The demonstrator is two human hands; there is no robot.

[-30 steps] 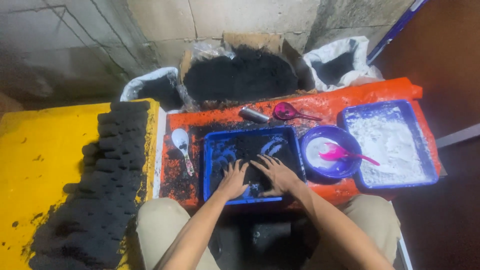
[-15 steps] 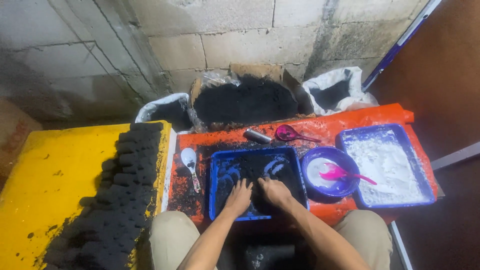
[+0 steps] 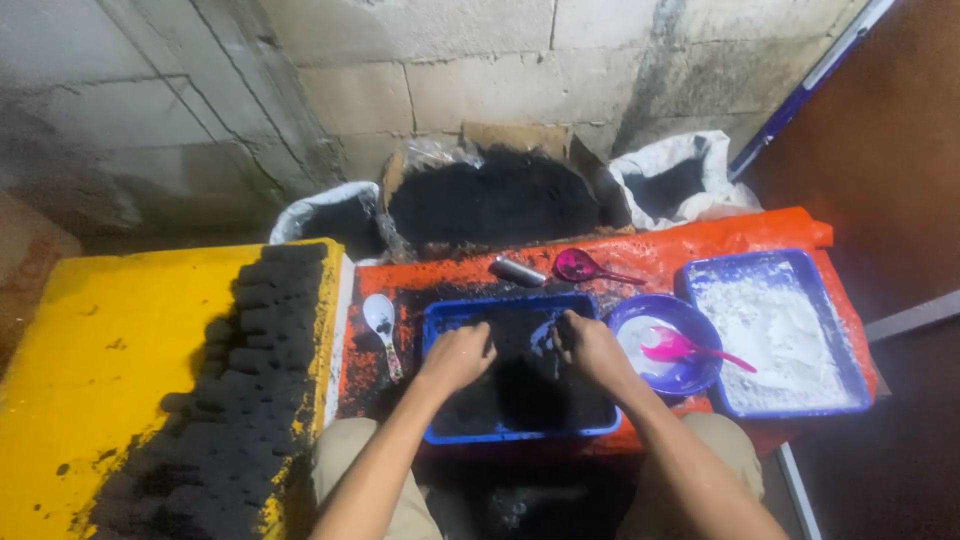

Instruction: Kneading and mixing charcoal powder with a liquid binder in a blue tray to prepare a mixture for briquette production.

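Both hands work inside the blue tray (image 3: 440, 325) of black powder (image 3: 520, 385) on the orange table (image 3: 700, 235). Left hand (image 3: 457, 357) is curled, fingers bent down into the powder; right hand (image 3: 588, 347) is likewise half-closed, knuckles up, fingertips pressing the powder. Just right of the tray sits a purple bowl (image 3: 690, 375) with a pink spoon (image 3: 685, 346).
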